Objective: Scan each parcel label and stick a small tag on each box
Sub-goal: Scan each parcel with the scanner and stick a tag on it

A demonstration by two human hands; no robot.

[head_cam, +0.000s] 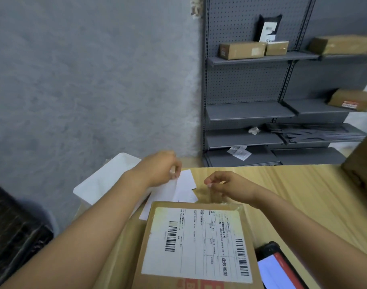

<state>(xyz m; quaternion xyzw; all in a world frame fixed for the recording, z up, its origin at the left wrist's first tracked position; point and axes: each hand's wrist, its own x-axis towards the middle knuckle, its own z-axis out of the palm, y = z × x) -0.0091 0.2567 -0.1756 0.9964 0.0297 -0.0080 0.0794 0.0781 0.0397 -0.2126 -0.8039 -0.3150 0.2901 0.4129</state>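
A brown cardboard parcel (199,282) lies on the wooden table (293,195) right in front of me, its white shipping label (197,243) with barcodes facing up. Beyond its far edge lie white tag sheets (185,183). My left hand (157,168) rests on those sheets, fingertips pinching at the edge of one sheet. My right hand (226,185) hovers just right of the sheets, thumb and forefinger pinched together; whether a tag is between them is too small to tell. A handheld scanner device (279,268) with a lit screen lies at the parcel's right.
A white bin (107,180) stands off the table's left end. Another cardboard box (361,170) sits at the table's far right. Grey shelving (249,109) behind holds several parcels and papers. A dark crate (13,232) is at the lower left.
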